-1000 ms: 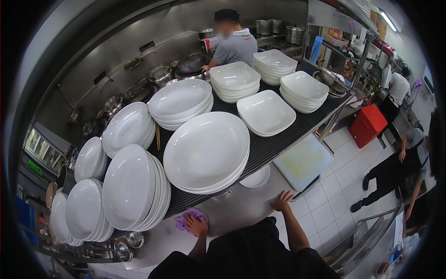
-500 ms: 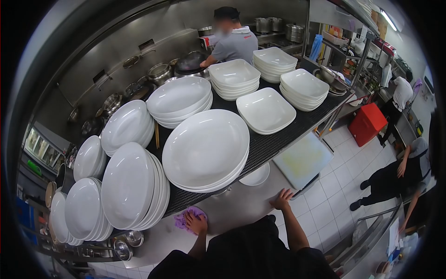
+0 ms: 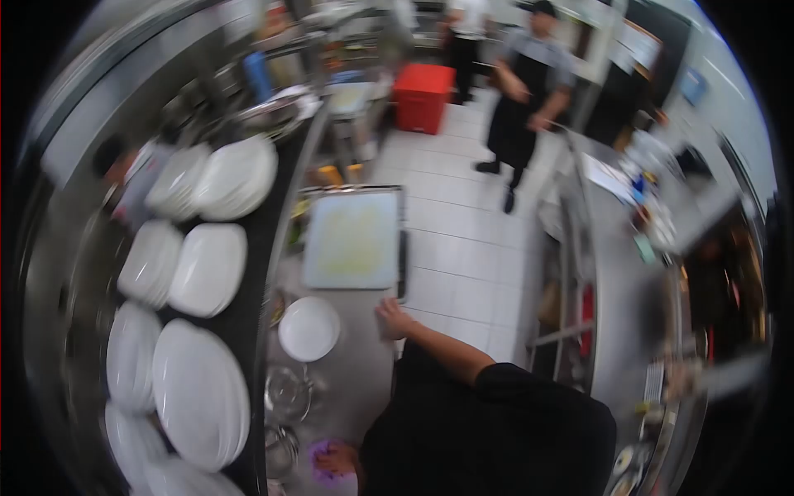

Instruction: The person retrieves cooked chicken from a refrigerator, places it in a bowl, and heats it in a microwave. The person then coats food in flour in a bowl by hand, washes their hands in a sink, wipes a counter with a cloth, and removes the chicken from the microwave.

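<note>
My left hand (image 3: 337, 461) presses on a purple cloth (image 3: 321, 469) on the steel counter (image 3: 356, 355). Its fingers are blurred. My right hand (image 3: 393, 317) rests on the counter's right edge with its fingers apart and nothing in it, just below a stained white cutting board (image 3: 352, 240). Between the hands, to the left, stand a white bowl (image 3: 308, 329) and a clear or shiny bowl (image 3: 287, 394). Stacks of oval white plates (image 3: 201, 395) and squarish white dishes (image 3: 208, 269) fill the dark shelf along the left.
A person in a black apron (image 3: 521, 107) stands on the tiled floor ahead, with another partly visible behind, near a red box (image 3: 423, 97). One more person (image 3: 142, 178) is beyond the dishes at left. A second steel counter (image 3: 616, 273) runs along the right.
The view has swung to the right and is blurred, bringing the aisle and right counter into the middle. My left hand is still on the cloth, my right still at the counter's edge.
</note>
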Demonstrator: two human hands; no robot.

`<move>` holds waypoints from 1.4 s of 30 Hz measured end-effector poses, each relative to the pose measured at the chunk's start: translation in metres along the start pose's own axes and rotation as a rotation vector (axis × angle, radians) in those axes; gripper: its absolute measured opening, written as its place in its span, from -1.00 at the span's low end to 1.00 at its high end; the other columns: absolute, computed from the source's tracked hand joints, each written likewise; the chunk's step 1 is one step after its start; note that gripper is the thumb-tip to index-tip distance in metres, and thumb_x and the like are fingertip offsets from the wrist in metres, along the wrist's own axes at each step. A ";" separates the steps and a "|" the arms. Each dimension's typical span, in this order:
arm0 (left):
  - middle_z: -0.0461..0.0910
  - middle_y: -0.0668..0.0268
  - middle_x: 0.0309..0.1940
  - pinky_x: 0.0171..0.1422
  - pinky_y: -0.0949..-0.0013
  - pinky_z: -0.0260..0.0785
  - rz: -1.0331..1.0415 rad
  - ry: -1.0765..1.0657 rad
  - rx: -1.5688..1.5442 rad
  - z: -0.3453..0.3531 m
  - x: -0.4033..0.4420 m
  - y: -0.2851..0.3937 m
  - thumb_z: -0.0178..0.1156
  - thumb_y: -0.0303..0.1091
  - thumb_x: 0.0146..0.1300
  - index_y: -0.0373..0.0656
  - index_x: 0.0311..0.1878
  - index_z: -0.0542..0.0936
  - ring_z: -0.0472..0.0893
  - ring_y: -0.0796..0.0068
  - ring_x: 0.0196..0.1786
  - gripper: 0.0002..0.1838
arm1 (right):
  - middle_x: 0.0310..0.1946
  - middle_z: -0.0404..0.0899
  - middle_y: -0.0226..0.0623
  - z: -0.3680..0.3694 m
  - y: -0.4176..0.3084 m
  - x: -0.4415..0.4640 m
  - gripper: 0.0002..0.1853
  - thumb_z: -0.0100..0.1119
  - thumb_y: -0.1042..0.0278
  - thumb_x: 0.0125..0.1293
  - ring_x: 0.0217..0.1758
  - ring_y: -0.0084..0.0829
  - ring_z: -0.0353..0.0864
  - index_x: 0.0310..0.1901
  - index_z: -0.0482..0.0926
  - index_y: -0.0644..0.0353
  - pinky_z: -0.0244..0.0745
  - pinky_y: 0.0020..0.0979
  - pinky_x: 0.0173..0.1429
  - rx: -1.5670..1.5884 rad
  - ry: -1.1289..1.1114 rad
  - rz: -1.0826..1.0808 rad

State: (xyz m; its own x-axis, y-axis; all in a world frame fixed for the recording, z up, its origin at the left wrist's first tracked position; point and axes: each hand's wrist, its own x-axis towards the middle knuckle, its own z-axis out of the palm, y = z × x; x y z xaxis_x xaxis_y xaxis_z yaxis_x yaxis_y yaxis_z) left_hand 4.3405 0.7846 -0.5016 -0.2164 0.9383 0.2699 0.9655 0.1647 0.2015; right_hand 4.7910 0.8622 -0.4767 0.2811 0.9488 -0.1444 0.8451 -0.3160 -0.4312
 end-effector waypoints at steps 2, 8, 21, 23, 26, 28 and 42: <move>0.37 0.06 0.28 0.31 -0.01 0.23 0.178 -0.057 -0.059 0.001 0.004 0.027 0.04 -0.16 0.16 -0.12 0.19 0.45 0.34 0.08 0.36 -0.49 | 0.31 0.29 0.15 0.020 0.056 0.001 -0.38 0.11 0.06 0.17 0.41 0.14 0.18 0.23 0.41 0.23 0.18 -0.02 0.44 0.209 0.183 -0.224; 0.39 0.07 0.24 0.31 0.03 0.24 0.561 -0.202 -0.189 0.008 0.015 0.103 0.04 -0.22 0.15 -0.15 0.18 0.45 0.36 0.09 0.33 -0.50 | 0.09 0.55 0.08 0.013 0.134 -0.143 -0.49 0.02 0.07 0.28 0.17 0.05 0.51 0.11 0.52 0.31 0.38 -0.13 0.29 0.350 -0.395 0.279; 0.43 0.07 0.15 0.31 0.11 0.25 1.174 -0.583 -0.471 0.005 -0.079 0.265 0.05 -0.36 0.14 -0.22 0.15 0.46 0.40 0.12 0.25 -0.54 | -0.27 0.72 -0.29 0.008 0.168 -0.609 -0.73 0.12 0.24 0.31 -0.23 -0.50 0.69 -0.09 0.66 0.20 0.56 -0.40 -0.03 0.704 0.835 1.242; 0.43 0.07 0.14 0.31 0.12 0.26 1.267 -0.647 -0.517 -0.006 -0.109 0.281 0.05 -0.38 0.13 -0.24 0.15 0.46 0.40 0.12 0.24 -0.54 | -0.40 0.68 -0.34 -0.003 0.175 -0.693 -0.82 0.05 0.43 0.30 -0.32 -0.53 0.63 -0.18 0.65 0.21 0.53 -0.40 -0.15 0.639 1.275 1.297; 0.44 0.07 0.12 0.31 0.14 0.26 1.378 -0.721 -0.571 -0.022 -0.159 0.297 0.05 -0.41 0.13 -0.25 0.14 0.46 0.41 0.13 0.22 -0.55 | -0.36 0.65 -0.34 -0.091 0.131 -0.820 -0.82 0.08 0.41 0.33 -0.25 -0.51 0.62 -0.12 0.62 0.22 0.50 -0.44 -0.11 0.274 1.690 1.465; 0.45 0.07 0.11 0.31 0.15 0.26 1.432 -0.756 -0.600 -0.034 -0.193 0.296 0.05 -0.43 0.13 -0.26 0.14 0.46 0.42 0.13 0.21 -0.55 | -0.40 0.67 -0.29 -0.127 0.098 -0.898 -0.83 0.10 0.40 0.34 -0.30 -0.43 0.66 -0.09 0.61 0.17 0.53 -0.39 -0.15 -0.120 1.877 1.504; 0.49 0.08 0.01 0.30 0.24 0.28 1.203 -0.749 -0.763 -0.093 -0.378 0.160 0.05 -0.58 0.11 -0.34 0.11 0.47 0.46 0.16 0.13 -0.57 | -0.30 0.67 -0.21 -0.182 -0.049 -1.202 -0.46 0.27 0.00 0.30 -0.24 -0.28 0.68 0.14 0.42 0.22 0.53 -0.28 -0.10 -0.691 1.970 1.964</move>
State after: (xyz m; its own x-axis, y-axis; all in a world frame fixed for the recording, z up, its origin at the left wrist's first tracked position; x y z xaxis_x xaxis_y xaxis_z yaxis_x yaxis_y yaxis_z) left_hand 4.5633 0.4285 -0.4841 0.9144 0.3728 0.1578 0.1711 -0.7091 0.6840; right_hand 4.4943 -0.2626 -0.1199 -0.1235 -0.7606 0.6373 -0.5642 -0.4745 -0.6757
